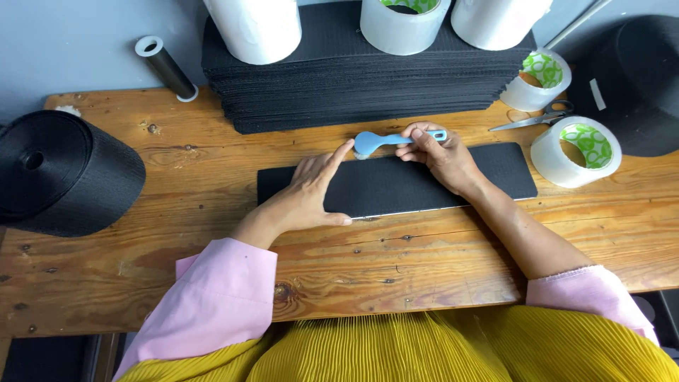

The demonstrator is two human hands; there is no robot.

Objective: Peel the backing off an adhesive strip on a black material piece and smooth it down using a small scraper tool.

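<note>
Head view, two hands (311, 191), one brush (385, 141)

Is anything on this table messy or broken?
Nothing looks broken or spilled. The left hand presses flat on the black strip, and the right hand holds a blue brush at its far edge. The scissors lie between two tape rolls.

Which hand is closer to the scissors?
Right. The right hand, holding the blue brush, is just left of the scissors; the left hand lies farther left on the black strip.
</note>
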